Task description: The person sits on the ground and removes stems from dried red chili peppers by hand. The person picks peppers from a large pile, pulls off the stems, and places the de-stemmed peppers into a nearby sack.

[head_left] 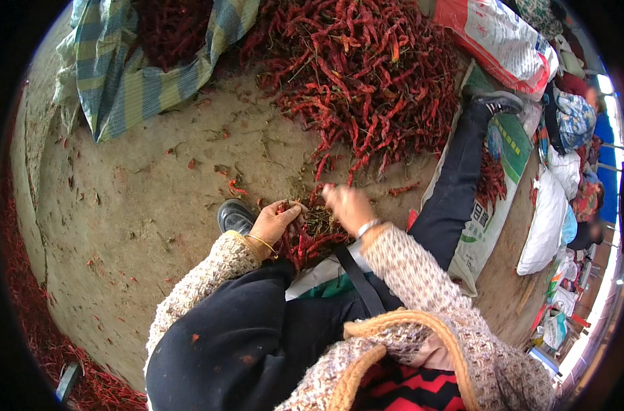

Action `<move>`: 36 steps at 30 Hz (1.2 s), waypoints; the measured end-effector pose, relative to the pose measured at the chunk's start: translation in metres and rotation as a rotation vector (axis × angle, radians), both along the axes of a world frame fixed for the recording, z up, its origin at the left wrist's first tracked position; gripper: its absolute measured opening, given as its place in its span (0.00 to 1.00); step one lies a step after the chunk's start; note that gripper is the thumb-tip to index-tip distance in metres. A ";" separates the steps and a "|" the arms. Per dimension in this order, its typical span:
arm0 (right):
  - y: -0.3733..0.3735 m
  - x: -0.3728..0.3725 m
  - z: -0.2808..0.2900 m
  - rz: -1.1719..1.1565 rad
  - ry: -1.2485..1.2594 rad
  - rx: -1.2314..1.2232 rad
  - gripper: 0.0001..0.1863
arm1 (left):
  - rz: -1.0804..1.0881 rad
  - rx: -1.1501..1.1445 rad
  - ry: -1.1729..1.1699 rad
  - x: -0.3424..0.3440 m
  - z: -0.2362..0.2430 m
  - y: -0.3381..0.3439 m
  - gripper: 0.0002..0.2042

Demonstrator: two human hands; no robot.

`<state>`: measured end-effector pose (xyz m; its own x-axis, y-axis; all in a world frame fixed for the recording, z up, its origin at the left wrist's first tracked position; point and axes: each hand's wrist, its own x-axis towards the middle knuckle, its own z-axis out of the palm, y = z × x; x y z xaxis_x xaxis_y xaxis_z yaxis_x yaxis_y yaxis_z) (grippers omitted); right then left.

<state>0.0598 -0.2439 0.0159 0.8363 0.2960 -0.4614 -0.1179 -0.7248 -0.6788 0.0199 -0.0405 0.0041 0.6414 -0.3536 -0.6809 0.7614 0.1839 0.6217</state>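
Note:
My left hand (275, 225) is closed at the small heap of red dried chillies and green stems (308, 243) between my legs, its fingertips pinched on what seems a chilli stem. My right hand (346, 207), slightly blurred, is just right of it above the heap, fingers curled and closed; what they hold is too small to make out. A large pile of red chillies (356, 68) lies beyond my hands, with a few loose ones trailing toward them.
A checked sack (99, 96) of chillies is at upper left. My shoe (235, 218) and outstretched leg (456, 178) flank the heap. Sacks (490, 41) lie at the right, with people (578, 96) beyond. More chillies (99, 377) spread along the lower left.

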 end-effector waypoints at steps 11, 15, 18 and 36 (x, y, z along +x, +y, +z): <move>0.017 -0.004 -0.008 -0.256 0.416 0.328 0.11 | 0.194 0.102 0.214 0.003 0.015 -0.004 0.05; 0.017 -0.031 0.016 -0.346 0.663 0.637 0.11 | 0.152 -0.035 0.141 -0.004 -0.001 -0.002 0.08; 0.011 -0.036 0.012 -0.340 0.686 0.631 0.10 | 0.147 -0.140 0.134 -0.003 0.008 -0.004 0.10; 0.012 -0.065 0.034 -0.382 0.397 0.492 0.09 | -0.558 0.244 -0.848 -0.006 0.018 0.002 0.09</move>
